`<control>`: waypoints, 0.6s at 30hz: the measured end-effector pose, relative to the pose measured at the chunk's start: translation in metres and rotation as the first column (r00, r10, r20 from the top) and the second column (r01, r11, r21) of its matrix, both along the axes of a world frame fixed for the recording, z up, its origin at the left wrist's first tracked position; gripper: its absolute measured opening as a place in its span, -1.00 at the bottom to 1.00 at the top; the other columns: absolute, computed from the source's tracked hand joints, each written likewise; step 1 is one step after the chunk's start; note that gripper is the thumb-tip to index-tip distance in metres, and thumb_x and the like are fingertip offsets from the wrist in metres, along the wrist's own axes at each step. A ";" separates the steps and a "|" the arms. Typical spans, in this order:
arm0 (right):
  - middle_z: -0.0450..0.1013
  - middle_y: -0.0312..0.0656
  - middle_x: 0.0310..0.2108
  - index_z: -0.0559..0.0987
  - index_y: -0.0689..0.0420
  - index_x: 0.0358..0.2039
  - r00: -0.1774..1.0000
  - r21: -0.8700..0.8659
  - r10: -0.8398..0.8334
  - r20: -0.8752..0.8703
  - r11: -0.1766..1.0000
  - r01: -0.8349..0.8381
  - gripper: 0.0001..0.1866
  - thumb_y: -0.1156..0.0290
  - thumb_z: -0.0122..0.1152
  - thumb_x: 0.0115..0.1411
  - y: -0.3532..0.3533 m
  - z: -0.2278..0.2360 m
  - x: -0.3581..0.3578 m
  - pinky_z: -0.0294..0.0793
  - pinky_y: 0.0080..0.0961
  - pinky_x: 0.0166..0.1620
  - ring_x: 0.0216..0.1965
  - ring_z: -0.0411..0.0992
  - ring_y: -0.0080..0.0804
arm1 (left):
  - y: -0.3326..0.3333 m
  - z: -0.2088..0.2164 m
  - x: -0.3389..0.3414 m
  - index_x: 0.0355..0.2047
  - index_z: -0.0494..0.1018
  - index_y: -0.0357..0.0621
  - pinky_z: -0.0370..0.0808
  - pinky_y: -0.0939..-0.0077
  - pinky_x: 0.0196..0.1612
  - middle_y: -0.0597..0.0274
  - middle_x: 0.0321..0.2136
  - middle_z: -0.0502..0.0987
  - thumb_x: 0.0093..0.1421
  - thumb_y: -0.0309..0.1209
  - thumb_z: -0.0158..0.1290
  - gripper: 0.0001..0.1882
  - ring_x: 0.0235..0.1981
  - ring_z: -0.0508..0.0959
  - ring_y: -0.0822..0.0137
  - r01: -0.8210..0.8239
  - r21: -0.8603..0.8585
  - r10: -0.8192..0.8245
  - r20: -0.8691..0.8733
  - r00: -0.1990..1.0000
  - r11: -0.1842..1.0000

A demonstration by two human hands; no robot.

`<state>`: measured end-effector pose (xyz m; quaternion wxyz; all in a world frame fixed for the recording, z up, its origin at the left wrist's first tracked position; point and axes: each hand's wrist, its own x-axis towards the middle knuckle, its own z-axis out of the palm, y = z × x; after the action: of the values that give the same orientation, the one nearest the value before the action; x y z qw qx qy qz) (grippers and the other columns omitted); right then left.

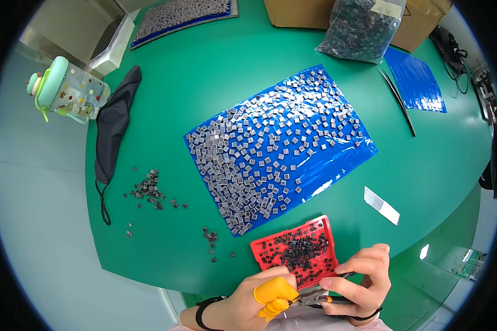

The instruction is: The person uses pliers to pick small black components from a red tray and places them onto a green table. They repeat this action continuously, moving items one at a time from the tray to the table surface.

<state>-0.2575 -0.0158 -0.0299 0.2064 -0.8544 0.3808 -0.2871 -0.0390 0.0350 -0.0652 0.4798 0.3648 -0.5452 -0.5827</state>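
Note:
At the lower edge my right hand (364,281) is closed round a pair of pliers (309,298) with black and orange handles. The pliers' jaws point left and meet the fingertips of my left hand (259,295). Yellow covers wrap the thumb and a finger of that hand, which is pinched together; whatever sits in the pinch is hidden. Just beyond both hands lies a red tray (331,238), holding many small black parts (299,252). Farther off, a blue sheet (326,165) carries many small square grey pieces (232,165), densest on its left side.
Loose dark parts (150,187) lie left on the green table (165,110). Left stand a bottle (83,94) and a black mask-like cloth (113,127). Tweezers (398,103), a blue film (417,80), a filled plastic bag (361,30) and a pale strip (381,206) lie right.

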 end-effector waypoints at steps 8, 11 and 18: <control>0.40 -0.32 -0.37 0.67 -0.07 -0.43 0.996 0.028 -0.075 0.048 0.997 0.073 -0.60 0.00 0.41 -0.31 0.000 -0.003 0.001 0.13 -0.33 -0.28 -0.34 0.28 -0.34 | -0.004 0.022 -0.015 -0.32 0.44 -0.29 0.48 0.53 -0.29 0.03 -0.32 0.51 0.26 -0.38 0.06 -0.81 -0.39 0.50 0.35 -0.304 0.215 0.346 -0.194 0.918 0.928; 0.41 -0.30 -0.37 0.67 -0.06 -0.42 0.995 0.037 -0.080 0.056 0.996 0.078 -0.59 0.00 0.41 -0.30 0.000 -0.004 0.001 0.13 -0.33 -0.27 -0.34 0.28 -0.33 | 0.004 0.021 -0.016 -0.36 0.49 -0.37 0.59 0.45 -0.27 -0.14 -0.27 0.55 0.10 -0.64 0.17 -0.91 -0.34 0.59 0.21 -0.386 0.204 0.433 -0.296 0.851 0.899; 0.41 -0.30 -0.36 0.66 -0.04 -0.43 0.995 0.072 -0.040 0.089 0.997 0.033 -0.60 -0.01 0.41 -0.26 0.000 -0.004 0.002 0.13 -0.33 -0.27 -0.35 0.28 -0.34 | 0.010 0.015 -0.003 -0.46 0.54 -0.44 0.60 0.46 -0.44 -0.10 -0.45 0.59 0.05 -0.53 0.25 -0.83 -0.48 0.63 0.19 -0.333 0.216 0.371 -0.169 0.913 0.918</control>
<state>-0.2551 -0.0163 -0.0341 0.2484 -0.8255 0.3965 -0.3157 -0.0423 0.0452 -0.0499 0.5957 0.4374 -0.3616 -0.5684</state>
